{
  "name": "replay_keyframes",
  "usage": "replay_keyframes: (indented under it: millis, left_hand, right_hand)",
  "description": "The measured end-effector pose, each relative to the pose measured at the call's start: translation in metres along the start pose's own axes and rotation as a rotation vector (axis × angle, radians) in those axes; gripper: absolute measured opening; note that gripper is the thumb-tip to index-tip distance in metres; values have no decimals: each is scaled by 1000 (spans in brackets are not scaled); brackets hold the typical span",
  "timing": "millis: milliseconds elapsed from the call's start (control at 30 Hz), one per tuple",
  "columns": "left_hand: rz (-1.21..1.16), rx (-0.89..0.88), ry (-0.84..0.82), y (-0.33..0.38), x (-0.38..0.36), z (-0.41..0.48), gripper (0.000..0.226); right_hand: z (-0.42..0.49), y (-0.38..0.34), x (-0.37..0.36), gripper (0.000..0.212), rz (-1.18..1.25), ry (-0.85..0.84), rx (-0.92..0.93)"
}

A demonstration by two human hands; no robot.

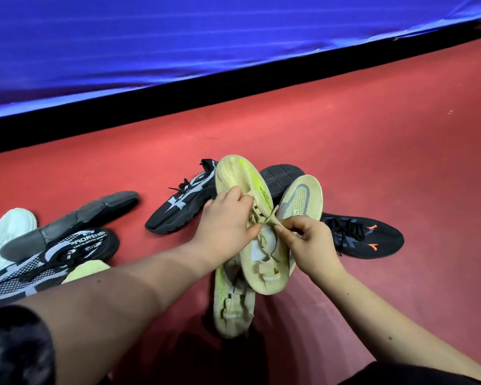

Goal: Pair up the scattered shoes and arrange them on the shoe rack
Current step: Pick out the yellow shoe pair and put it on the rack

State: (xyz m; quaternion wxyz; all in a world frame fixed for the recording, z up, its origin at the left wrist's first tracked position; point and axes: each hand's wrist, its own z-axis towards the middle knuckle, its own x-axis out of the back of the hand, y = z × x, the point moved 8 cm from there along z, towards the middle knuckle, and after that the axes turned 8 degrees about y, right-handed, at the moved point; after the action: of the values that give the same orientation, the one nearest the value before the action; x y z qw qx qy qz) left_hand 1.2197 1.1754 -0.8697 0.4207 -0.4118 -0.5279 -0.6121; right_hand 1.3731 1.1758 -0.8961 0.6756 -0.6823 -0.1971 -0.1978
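A glossy blue sheet (178, 37) hangs over the smooth red floor (372, 134). Scattered on that floor lie black mesh sneakers (184, 201), one with orange marks (370, 237), and a white shoe (6, 237) at the left. In the middle, two beige knit shoes (242, 195) cross over each other. The left hand (228, 218) grips the upper one's tongue area; the right hand (308, 240) has its fingers (288, 227) pinched closed on a beige lace (271, 218).
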Motion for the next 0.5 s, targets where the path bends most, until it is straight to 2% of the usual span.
replay_keyframes:
  millis: [167, 300, 433, 500]
  left_hand:
    - [-76, -44, -54, 3, -4, 3, 24]
    - [-205, 119, -152, -12, -6, 15, 19]
    - [-319, 192, -281, -23, -10, 20, 22]
    - [-457, 289, -328, -32, -14, 19, 13]
  right_hand:
    - [0, -1, -3, 10, -21, -25, 13]
    - [3, -5, -1, 11, -87, -32, 37]
    - [6, -6, 1, 11, -130, -33, 41]
    - [6, -6, 0, 11, -137, -45, 40]
